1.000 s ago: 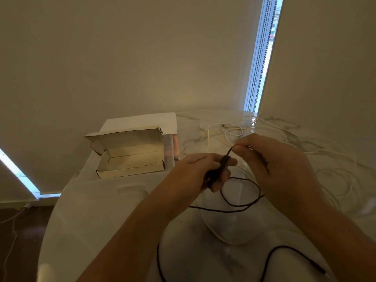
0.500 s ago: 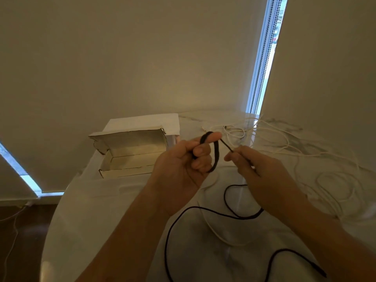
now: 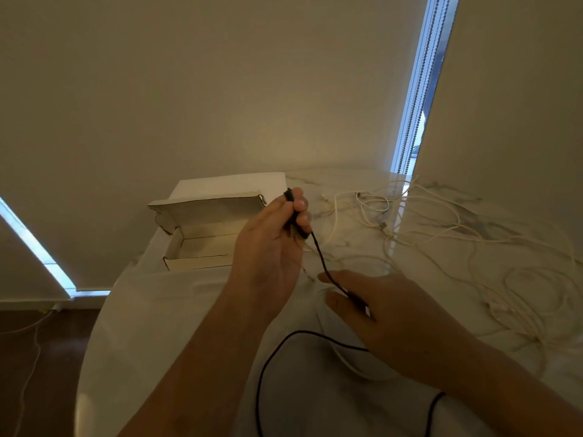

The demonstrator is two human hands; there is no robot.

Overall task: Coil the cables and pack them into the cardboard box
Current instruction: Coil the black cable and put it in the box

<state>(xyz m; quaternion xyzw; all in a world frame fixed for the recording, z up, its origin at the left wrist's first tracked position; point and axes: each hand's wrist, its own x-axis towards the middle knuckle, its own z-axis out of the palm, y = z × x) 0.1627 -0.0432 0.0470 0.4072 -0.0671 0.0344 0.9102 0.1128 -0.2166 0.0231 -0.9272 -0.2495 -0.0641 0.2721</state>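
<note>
A thin black cable point(image 3: 320, 253) runs from my left hand point(image 3: 271, 244) down to my right hand point(image 3: 388, 313). The left hand is raised above the table and pinches a small folded bundle of that cable between thumb and fingers. The right hand is lower and nearer me, fingers loosely stretched, with the cable passing between them. The rest of the black cable loops over the table toward me. The open cardboard box point(image 3: 202, 261) stands at the left, behind the left hand, its lid tipped back; it looks empty inside. Several white cables point(image 3: 441, 247) lie tangled at the right.
The round white marble table point(image 3: 151, 326) has its curved edge at the left, with dark floor point(image 3: 34, 357) and a white cord beyond it. Blinds close off the back; a narrow window gap point(image 3: 419, 99) with bead chains stands at the back right.
My left hand has lifted and turned, closing on the folded black cable. My right hand has slid down the cable toward me and loosened its fingers.
</note>
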